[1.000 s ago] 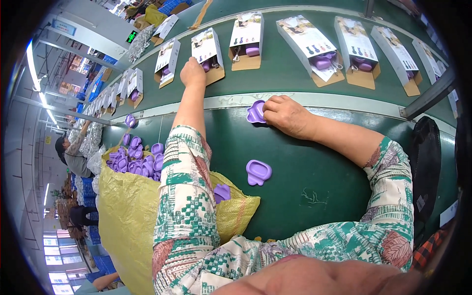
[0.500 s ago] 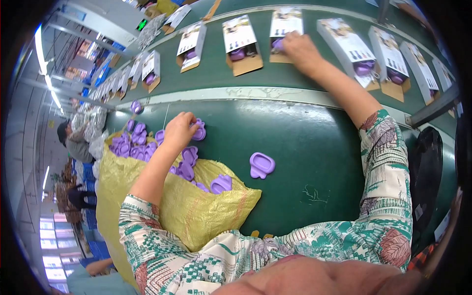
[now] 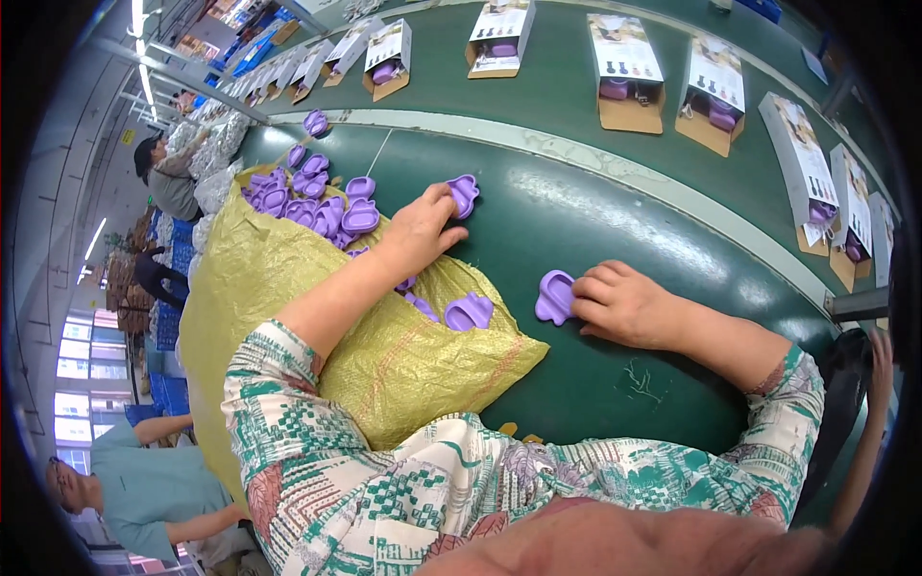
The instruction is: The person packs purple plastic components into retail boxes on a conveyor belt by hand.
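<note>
Both my hands are over the green table. My left hand point(image 3: 421, 228) has its thumb spread from its fingers, and its fingertips touch the edge of a purple moulded piece point(image 3: 465, 196) with a hollow in it. My right hand point(image 3: 622, 305) curls its fingers at the right edge of a second purple piece point(image 3: 556, 297) lying on the table; the grip itself is partly hidden. A yellow woven sack point(image 3: 384, 384) lies under my left forearm. More purple pieces point(image 3: 274, 195) spill from its mouth, and one purple piece point(image 3: 469, 312) rests on its near flap.
Beyond a pale metal rail point(image 3: 576, 158) runs a green belt with a row of opened white boxes point(image 3: 624, 58), purple items in their ends. A metal post point(image 3: 860, 305) stands at the right. A person point(image 3: 163, 490) is at lower left, another point(image 3: 173, 178) farther off.
My right hand has come back from a box on the belt to the purple piece on the table. My left hand has moved right with a purple piece at its fingertips. The boxes have shifted in view.
</note>
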Demonstrator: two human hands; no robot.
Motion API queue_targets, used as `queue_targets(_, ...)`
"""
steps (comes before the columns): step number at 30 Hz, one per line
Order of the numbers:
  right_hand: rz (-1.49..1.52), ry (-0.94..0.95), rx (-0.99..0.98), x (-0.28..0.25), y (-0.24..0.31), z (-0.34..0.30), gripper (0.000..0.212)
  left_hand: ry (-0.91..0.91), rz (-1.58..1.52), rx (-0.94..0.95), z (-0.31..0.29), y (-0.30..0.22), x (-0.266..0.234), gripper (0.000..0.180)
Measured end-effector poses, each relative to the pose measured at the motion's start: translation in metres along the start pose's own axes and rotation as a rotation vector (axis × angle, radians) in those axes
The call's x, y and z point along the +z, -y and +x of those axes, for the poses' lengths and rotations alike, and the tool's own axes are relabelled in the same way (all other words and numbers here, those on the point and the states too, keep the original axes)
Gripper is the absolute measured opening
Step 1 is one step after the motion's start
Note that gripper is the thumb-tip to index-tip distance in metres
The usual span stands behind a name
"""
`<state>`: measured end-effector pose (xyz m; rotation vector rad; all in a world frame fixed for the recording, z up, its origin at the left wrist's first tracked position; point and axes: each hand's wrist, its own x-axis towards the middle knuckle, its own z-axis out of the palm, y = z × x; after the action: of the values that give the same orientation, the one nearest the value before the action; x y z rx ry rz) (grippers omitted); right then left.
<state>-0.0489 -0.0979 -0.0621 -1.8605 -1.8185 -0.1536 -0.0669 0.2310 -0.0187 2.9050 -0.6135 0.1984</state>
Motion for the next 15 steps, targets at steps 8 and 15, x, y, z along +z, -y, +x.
queue_targets(8,-0.117,-0.129,0.105,0.007,-0.016,-0.004,0.017,-0.021,0.217,0.148,0.028,0.012,0.014,0.013)
queue_targets(15,-0.093,-0.102,0.161,0.01,-0.017,-0.001,0.02,-0.214,0.202,0.155,0.177,0.018,0.023,0.008)
